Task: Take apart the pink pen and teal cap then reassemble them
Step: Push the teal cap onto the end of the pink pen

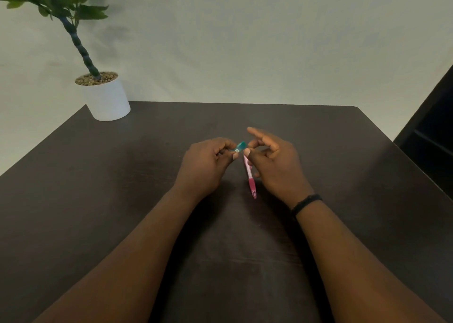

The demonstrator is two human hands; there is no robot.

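At frame centre, above the dark wooden bench (122,187), the left hand (206,165) pinches the small teal plastic cap (240,146); the right hand's (277,165) grip holds the slim pink plastic pen (251,179), apart from the cap.

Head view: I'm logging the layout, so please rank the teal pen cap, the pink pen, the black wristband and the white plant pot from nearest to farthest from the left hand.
1. Teal pen cap, pinched in the left hand.
2. Pink pen, just to its right, held in the right hand.
3. Black wristband, on the right wrist.
4. White plant pot, at the far left table corner.
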